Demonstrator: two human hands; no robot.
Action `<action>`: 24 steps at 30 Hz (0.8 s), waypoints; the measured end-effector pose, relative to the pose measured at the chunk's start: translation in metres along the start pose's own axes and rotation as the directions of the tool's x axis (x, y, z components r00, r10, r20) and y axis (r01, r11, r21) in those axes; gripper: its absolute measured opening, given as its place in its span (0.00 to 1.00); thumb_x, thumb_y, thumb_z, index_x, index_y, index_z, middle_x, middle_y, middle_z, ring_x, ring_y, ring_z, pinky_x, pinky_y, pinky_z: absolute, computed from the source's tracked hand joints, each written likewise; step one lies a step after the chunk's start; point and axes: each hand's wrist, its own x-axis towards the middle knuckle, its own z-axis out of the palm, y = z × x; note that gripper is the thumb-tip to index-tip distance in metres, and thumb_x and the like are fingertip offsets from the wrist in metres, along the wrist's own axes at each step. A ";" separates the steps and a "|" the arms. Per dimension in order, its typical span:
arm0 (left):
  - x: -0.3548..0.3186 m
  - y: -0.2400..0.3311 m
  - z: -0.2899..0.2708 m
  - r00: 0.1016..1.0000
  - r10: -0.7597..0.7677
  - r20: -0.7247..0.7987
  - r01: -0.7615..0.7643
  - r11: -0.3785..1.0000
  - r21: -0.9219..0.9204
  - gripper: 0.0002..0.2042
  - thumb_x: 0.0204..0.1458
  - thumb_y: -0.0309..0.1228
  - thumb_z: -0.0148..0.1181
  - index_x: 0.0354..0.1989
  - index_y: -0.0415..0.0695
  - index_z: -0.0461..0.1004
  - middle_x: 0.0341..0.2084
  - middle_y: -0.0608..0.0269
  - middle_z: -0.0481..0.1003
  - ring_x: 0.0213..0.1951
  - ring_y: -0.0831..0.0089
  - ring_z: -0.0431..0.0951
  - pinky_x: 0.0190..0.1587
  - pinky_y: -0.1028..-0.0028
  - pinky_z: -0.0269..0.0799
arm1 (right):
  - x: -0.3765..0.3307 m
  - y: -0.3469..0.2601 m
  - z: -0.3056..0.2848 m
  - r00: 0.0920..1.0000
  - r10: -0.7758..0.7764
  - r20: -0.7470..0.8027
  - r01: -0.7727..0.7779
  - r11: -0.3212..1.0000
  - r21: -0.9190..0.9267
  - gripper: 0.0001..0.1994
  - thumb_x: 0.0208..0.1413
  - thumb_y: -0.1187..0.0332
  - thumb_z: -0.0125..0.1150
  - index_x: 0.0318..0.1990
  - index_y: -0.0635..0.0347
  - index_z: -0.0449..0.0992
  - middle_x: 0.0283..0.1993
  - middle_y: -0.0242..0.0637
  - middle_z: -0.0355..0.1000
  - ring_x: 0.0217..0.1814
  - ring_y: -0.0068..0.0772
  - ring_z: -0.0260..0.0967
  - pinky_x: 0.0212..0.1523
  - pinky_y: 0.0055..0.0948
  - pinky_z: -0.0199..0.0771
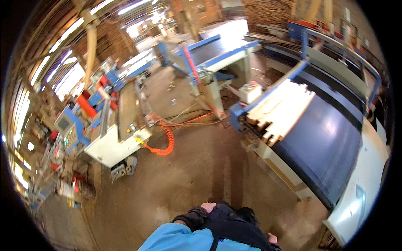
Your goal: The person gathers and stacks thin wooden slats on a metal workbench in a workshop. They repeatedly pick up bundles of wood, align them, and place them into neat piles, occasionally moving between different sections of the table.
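Head view shows the left hand (208, 207) just beside the dark clothes (232, 226), and only a small part of the right hand (272, 239) on their other side. I cannot tell whether either grip is apart or together, nor whether it holds anything. Of the equipment, the belt (322, 138) is nearest to them, though well apart, on the right. Pale strips (284, 108) lie on it side by side, by its left corner and along the edge with the blue rail (300, 67), their near ends uneven. A white box (250, 94) stands just beside that rail. Across the floor (188, 180) is a machine (113, 146), with a panel (65, 126) at its left side and a coiled orange hose (170, 140) at its near end
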 end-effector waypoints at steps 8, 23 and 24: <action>-0.026 -0.123 0.024 0.973 -0.186 -0.139 0.120 0.915 -0.386 0.24 0.69 0.49 0.43 0.56 0.41 0.75 0.54 0.34 0.79 0.60 0.36 0.76 0.60 0.49 0.71 | 0.119 -0.118 -0.051 0.990 -0.104 0.090 0.112 0.989 -0.092 0.18 0.47 0.50 0.74 0.31 0.53 0.77 0.33 0.48 0.81 0.37 0.57 0.81 0.37 0.53 0.80; -0.148 -0.289 0.100 0.688 -0.556 -0.467 0.153 0.740 -0.656 0.19 0.72 0.48 0.45 0.50 0.47 0.79 0.31 0.48 0.80 0.33 0.50 0.80 0.36 0.55 0.75 | 0.298 -0.368 0.018 0.646 -0.530 0.550 0.759 0.522 -0.389 0.20 0.42 0.51 0.76 0.33 0.55 0.76 0.33 0.45 0.80 0.39 0.52 0.82 0.37 0.48 0.81; -0.152 -0.286 0.105 0.696 -0.665 -0.270 0.160 0.511 -0.844 0.20 0.71 0.49 0.48 0.43 0.46 0.79 0.28 0.52 0.78 0.30 0.55 0.78 0.34 0.58 0.73 | 0.315 -0.389 0.018 0.567 -0.533 0.628 0.817 0.464 -0.343 0.21 0.40 0.51 0.77 0.33 0.55 0.76 0.33 0.44 0.80 0.40 0.51 0.83 0.37 0.47 0.81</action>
